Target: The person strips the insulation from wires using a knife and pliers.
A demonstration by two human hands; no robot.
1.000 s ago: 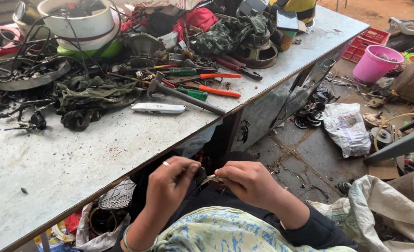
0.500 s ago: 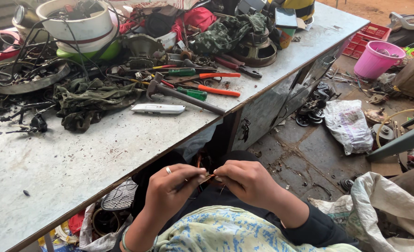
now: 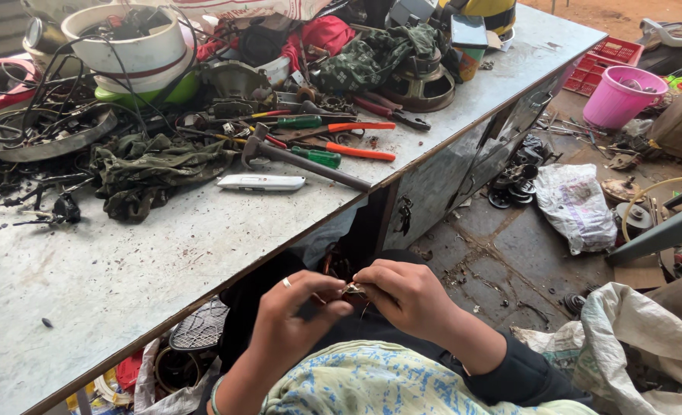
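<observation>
Head view: left hand [image 3: 291,319], right hand [image 3: 406,296] both pinched closed on small metal part [image 3: 352,290].

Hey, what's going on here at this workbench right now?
A person sits beside a cluttered metal workbench, both hands low in front of them. The left hand and right hand pinch a small metal part between their fingertips; what it is cannot be told. On the bench lie a hammer, a white utility knife and orange-handled pliers, untouched.
</observation>
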